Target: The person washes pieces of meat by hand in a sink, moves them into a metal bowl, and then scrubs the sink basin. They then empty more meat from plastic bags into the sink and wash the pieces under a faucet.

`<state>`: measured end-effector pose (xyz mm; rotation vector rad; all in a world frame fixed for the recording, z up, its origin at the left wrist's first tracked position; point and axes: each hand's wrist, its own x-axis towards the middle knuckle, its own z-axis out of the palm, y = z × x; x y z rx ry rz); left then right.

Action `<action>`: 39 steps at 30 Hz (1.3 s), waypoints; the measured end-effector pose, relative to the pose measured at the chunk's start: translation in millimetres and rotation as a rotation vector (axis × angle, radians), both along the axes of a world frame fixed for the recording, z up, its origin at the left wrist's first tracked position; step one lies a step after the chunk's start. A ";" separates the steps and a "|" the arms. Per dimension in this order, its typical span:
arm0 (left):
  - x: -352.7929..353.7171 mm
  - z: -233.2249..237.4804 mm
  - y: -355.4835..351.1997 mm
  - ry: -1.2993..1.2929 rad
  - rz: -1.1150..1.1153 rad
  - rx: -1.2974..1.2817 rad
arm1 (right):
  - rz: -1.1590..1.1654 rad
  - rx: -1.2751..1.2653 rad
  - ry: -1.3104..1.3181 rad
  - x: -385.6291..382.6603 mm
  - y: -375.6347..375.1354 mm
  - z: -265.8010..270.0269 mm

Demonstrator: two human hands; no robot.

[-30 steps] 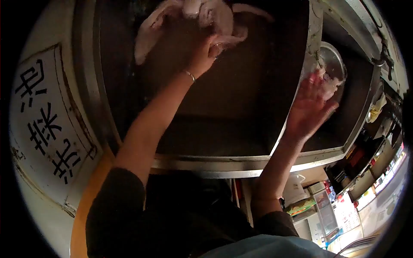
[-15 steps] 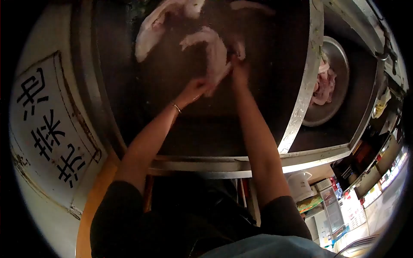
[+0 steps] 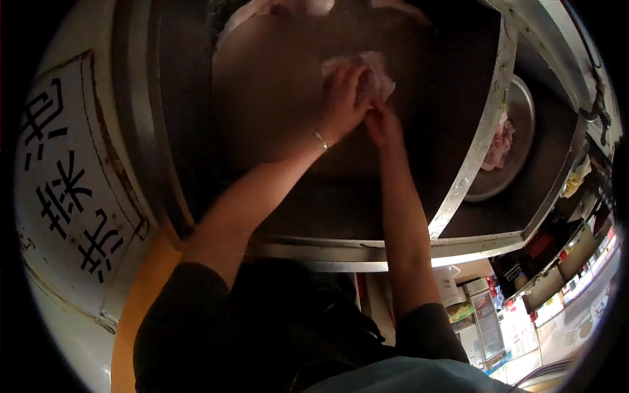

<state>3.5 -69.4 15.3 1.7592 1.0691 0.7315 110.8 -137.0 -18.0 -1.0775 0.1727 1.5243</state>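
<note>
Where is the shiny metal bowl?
In the head view, the metal bowl sits in the right basin, just past the steel divider, holding pale meat.

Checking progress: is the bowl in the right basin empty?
Not empty: pink meat pieces lie in the bowl, mostly bare metal otherwise.

Sink (image 3: pixel 472 164): dull, scuffed metal. Bowl (image 3: pixel 522 108): glossy polished metal. Meat piece (image 3: pixel 379 73): pale, soft, wet-looking. Bracelet (image 3: pixel 320 141): thin shiny metal.

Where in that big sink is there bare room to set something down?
The big basin is bare near its front rim and between the right hand and the divider. Crowded: the piece of meat under the left hand, more meat at the far end, the bowl filling the small basin.
</note>
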 end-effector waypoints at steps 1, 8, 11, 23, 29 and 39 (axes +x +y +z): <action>6.7 1.1 1.4 0.075 -0.014 0.106 | -0.019 0.027 -0.061 -0.7 3.5 1.1; 24.8 -28.3 -17.7 0.189 0.019 0.070 | 0.104 -0.277 -0.364 4.1 15.6 -0.3; 3.6 -38.9 -23.5 0.083 -0.165 -0.480 | 0.503 -0.426 -0.689 3.1 -8.6 -62.1; -56.4 -24.0 -54.7 0.111 -0.422 -0.770 | 0.704 -0.126 -1.496 18.4 41.8 -61.9; -55.6 -0.3 -43.2 0.325 -0.662 -0.892 | 0.054 -0.138 -0.504 0.0 31.1 -53.9; -21.7 -27.5 -16.8 0.126 -0.171 -1.162 | 0.068 0.434 -0.775 -5.5 0.6 -99.4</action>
